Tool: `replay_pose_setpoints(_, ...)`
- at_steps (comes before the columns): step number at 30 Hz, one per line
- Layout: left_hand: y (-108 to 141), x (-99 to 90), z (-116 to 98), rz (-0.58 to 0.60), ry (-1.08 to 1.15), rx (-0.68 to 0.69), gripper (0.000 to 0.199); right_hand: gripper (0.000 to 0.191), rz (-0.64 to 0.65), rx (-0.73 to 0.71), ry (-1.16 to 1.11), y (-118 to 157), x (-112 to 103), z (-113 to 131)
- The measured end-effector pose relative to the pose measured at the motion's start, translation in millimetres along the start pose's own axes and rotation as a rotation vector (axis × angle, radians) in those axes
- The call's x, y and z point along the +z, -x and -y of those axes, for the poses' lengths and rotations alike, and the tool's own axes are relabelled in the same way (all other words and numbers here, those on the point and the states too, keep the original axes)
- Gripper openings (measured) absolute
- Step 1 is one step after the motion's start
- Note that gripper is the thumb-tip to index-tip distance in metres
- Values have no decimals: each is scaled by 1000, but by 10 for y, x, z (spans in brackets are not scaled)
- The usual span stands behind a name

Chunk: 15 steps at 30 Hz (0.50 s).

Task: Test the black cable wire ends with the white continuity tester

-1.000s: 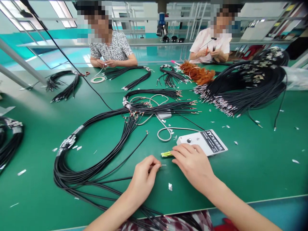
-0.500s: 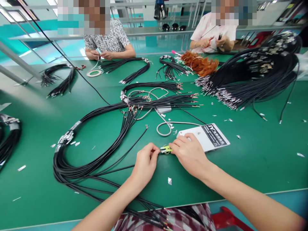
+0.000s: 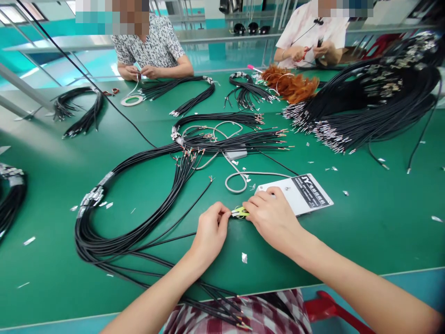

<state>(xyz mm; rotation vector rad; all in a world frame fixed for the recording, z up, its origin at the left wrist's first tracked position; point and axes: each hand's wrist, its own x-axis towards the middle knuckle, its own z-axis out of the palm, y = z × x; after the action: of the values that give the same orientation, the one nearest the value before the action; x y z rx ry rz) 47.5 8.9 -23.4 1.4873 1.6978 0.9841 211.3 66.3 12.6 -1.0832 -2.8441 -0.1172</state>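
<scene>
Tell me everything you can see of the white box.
The white box lies flat, set at an angle, on the green table. Its smooth top carries a black label reading "JY" and a small switch-like part. A grey cable meets its far edge. The right hand hides its near-left part; contact is unclear.

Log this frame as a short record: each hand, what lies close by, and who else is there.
left hand: the left hand pinches a black cable near its end
right hand: the right hand holds a yellow-green tool
nearby: white box, looped cable bundle
surface: green table
people: two, across the table
hidden: the tool's rear end
</scene>
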Motion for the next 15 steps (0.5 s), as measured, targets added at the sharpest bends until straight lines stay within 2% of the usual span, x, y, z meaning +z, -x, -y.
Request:
replay_pose_setpoints(2,1,-2,1,0,-6,-2,17,2,-35,-8,-41,37,-39,-24)
replay_pose_setpoints(3,1,-4,3,1,-7,-2,17,9,-80,-12,-72,85,-63,-49)
replay_pose_setpoints(5,1,-9,7,4,-7,-1,17,20,-234,7,-139,251,-110,-123)
replay_pose_setpoints(8,-1,-18,13,11,2,4,18,17,-524,144,-194,617,-121,-237)
replay_pose_setpoints(9,-2,-21,14,14,6,7,17,16,-580,189,-206,738,-100,-258)
replay_pose_setpoints(12,-5,-25,14,20,15,15,17,16,-584,224,-222,983,25,-242)
replay_pose_setpoints(15,3,-31,15,22,11,20,17,18,-561,233,-193,1026,165,-161)
